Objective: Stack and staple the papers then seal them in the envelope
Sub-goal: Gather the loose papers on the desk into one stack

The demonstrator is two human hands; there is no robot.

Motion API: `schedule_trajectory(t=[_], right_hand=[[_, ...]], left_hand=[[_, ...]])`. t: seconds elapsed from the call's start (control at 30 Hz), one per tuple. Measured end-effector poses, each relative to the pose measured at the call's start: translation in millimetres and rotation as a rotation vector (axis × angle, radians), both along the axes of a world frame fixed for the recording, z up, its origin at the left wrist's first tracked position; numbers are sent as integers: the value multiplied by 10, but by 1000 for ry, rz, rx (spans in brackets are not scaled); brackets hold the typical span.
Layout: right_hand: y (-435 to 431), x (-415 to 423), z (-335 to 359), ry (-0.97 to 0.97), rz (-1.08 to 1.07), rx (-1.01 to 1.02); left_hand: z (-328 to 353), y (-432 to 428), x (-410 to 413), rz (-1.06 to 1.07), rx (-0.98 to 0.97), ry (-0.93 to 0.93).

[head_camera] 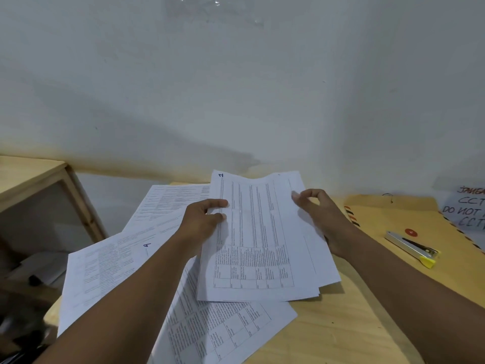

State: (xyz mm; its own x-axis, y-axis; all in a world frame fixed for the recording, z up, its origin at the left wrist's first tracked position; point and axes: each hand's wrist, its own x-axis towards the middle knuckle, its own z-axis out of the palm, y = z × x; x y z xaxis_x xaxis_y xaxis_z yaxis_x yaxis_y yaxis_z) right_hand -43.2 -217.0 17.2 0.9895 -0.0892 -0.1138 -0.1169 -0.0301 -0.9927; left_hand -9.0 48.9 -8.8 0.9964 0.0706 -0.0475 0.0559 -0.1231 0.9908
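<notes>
- Nearest the camera, two bare forearms reach forward over a wooden table (341,327).
- Under the forearms loose printed sheets (225,329) lie spread on the table, overlapping each other at different angles; one of them, a sheet marked 4 (110,261), hangs partly over the table's left edge.
- Above these sheets a small stack of papers (262,240) is held up, its near edge low over the table; the top page carries a printed grid and a handwritten 1 in its far left corner.
- The left hand (203,222) is clamped on the stack's left edge, thumb on top of the page and fingers underneath.
- The right hand (319,216) grips the stack's right side from below, with the fingertips curling over the far right part of the top page.
- To the right, well apart from the stack, a metal stapler (412,249) with a yellow end lies on a big brown envelope (393,216); the envelope lies flat on the table, with striped edges and a red round fastener just beyond the stapler.
- At the far right edge a handwritten sign (465,210) leans against the wall, partly cut off by the frame.
- To the far left stands a wooden shelf (39,185).
- Behind everything rises a pale wall (236,88).
</notes>
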Motion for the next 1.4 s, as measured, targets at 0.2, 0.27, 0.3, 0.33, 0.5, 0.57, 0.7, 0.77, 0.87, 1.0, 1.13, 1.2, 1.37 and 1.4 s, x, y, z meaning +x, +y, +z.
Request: schedule_trajectory(t=[0.2, 0.27, 0.3, 0.33, 0.5, 0.57, 0.7, 0.77, 0.87, 1.0, 1.13, 1.2, 1.37, 1.4], right_hand=[[132, 4, -157, -111, 61, -256], [172, 16, -129, -179, 63, -291], [192, 26, -94, -212, 63, -298], [213, 40, -53, -233, 62, -287], [288, 94, 246, -291, 51, -258], [305, 130, 333, -296, 69, -223], [324, 189, 459, -292, 129, -161], [347, 187, 528, -282, 138, -134], [378, 210, 542, -285, 130, -160], [427, 218, 470, -241, 130, -195], [476, 218, 365, -190, 185, -170], [509, 222, 319, -188, 188, -188], [676, 154, 270, -200, 194, -265], [709, 148, 262, -196, 198, -275]], left_hand=[[-84, 75, -42, -45, 15, 21], [-58, 78, -46, -31, 6, 29], [-40, 82, -44, -28, -3, 33], [-26, 88, -30, -27, -13, 34], [103, 124, 4, -50, -166, 85], [166, 133, 9, -44, -227, 91], [325, 198, -53, -83, -324, 145], [382, 266, -90, -120, -399, 166], [429, 324, -122, -129, -446, 121], [438, 308, -129, -47, -435, 9], [343, 355, -93, 39, -314, -52], [316, 396, -106, 51, -207, -55], [336, 409, -214, -34, -98, -23], [339, 421, -221, -35, -136, -13]])
